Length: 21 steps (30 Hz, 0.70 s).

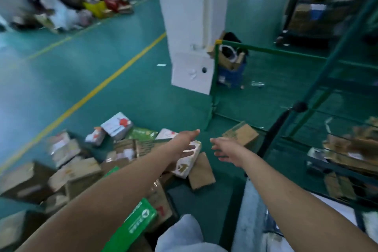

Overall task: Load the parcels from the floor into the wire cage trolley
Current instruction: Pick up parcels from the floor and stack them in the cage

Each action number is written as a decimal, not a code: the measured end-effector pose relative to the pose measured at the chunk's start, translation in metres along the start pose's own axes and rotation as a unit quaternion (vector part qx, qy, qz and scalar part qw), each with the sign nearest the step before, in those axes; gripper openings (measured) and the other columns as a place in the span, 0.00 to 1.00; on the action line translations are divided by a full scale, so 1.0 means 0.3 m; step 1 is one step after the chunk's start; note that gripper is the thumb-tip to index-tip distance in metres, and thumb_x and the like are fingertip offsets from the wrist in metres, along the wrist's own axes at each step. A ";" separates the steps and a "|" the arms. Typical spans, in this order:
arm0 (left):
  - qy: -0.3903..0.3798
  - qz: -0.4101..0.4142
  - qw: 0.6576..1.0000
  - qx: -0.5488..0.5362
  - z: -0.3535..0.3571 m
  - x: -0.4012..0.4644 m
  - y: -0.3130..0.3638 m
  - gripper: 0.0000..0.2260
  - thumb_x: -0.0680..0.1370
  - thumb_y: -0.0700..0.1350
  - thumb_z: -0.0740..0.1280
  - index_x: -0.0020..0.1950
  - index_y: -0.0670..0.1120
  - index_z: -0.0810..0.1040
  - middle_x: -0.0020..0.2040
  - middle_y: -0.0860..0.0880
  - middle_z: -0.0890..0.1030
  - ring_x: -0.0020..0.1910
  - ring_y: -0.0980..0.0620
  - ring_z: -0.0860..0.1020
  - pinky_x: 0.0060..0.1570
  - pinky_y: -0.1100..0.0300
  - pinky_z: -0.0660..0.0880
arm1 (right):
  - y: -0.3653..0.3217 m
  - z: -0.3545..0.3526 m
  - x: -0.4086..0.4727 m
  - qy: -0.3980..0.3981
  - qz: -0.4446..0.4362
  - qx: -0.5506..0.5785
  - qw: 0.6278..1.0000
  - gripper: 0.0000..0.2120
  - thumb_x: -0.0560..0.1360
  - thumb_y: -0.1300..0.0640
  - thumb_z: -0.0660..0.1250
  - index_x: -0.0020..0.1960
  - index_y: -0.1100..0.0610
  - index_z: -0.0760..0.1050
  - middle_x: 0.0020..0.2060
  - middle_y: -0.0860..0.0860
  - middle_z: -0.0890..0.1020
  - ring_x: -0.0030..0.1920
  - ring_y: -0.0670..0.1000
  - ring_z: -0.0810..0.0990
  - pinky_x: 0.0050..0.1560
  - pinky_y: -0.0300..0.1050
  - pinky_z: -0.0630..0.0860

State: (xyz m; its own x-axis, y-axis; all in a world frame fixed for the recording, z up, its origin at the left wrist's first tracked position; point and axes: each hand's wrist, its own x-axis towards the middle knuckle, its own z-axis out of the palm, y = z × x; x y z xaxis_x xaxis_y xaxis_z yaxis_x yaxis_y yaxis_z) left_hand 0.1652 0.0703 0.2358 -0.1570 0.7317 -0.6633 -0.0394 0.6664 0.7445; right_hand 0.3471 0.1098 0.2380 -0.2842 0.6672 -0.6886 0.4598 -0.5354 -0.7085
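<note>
Both yr hands are out in front, fingers spread and loose, nothing held. Yr left hand [185,145] hangs over a white carton w/ gold print [187,162]; can't tell if it touches. Yr right hand [224,150] is apart from it, w/ bare green floor [122,80] showing in the gap btwn the two.

Open room: floor under and just behind yr right hand is free, a strip running back toward you. Just past yr right fingertips sits a tilted brown box [241,134], and beyond that the green frame of the wire cage trolley [266,51], its corner post dropping to the floor ahead of yr hands. A black bar w/ a round knob [299,106] slants down to the right of yr right hand.

Floor is smooth green w/ a yellow line [98,90] running diagonally, well left of yr left hand. A white pillar [192,26] stands beyond both hands.

Parcels [67,170] lie heaped left of and under yr left forearm: brown cartons, white ones w/ red print, a green box [139,221] near yr elbow. A flat brown box [201,172] lies just below the white carton. Right of yr right arm, blurred cardboard [351,149] sits behind cage wire.
</note>
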 end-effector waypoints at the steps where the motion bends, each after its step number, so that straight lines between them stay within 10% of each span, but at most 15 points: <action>1: 0.011 -0.006 1.000 -0.016 -0.055 -0.001 -0.020 0.21 0.80 0.60 0.68 0.68 0.50 0.73 0.67 0.51 0.76 0.62 0.49 0.78 0.63 0.50 0.77 | -0.021 0.045 0.027 -0.013 0.000 -0.014 1.000 0.06 0.82 0.47 0.65 0.50 0.48 0.74 0.51 0.48 0.80 0.55 0.54 0.78 0.62 0.52 0.75; 6: 0.079 -0.034 0.994 -0.066 -0.266 -0.009 -0.080 0.20 0.81 0.58 0.67 0.69 0.49 0.74 0.67 0.50 0.75 0.63 0.48 0.77 0.63 0.51 0.78 | -0.118 0.240 0.171 -0.074 -0.007 -0.100 0.992 0.17 0.82 0.46 0.65 0.67 0.53 0.74 0.59 0.51 0.80 0.53 0.51 0.79 0.62 0.53 0.73; 16: 0.149 -0.076 0.967 -0.192 -0.779 -0.058 -0.277 0.13 0.80 0.56 0.68 0.60 0.50 0.78 0.59 0.50 0.81 0.58 0.50 0.79 0.54 0.54 0.75 | -0.361 0.767 0.346 -0.186 -0.022 -0.245 0.951 0.08 0.85 0.54 0.61 0.62 0.53 0.75 0.61 0.53 0.79 0.60 0.54 0.79 0.51 0.46 0.77; 21: 0.245 -0.090 0.932 -0.253 -0.986 -0.141 -0.387 0.06 0.82 0.53 0.68 0.53 0.51 0.77 0.53 0.52 0.79 0.54 0.51 0.79 0.63 0.50 0.76 | -0.406 1.028 0.391 -0.250 -0.024 -0.296 0.921 0.07 0.84 0.54 0.63 0.61 0.51 0.74 0.59 0.53 0.79 0.59 0.54 0.78 0.66 0.54 0.75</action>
State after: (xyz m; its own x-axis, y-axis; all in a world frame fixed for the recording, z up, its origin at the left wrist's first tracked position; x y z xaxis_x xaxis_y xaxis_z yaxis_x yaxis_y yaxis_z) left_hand -0.1156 -0.0802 0.1998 -0.5298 0.3786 -0.7590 -0.5488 0.5292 0.6471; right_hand -0.0017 0.0934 0.1958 -0.5997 0.2812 -0.7491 0.7735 -0.0360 -0.6327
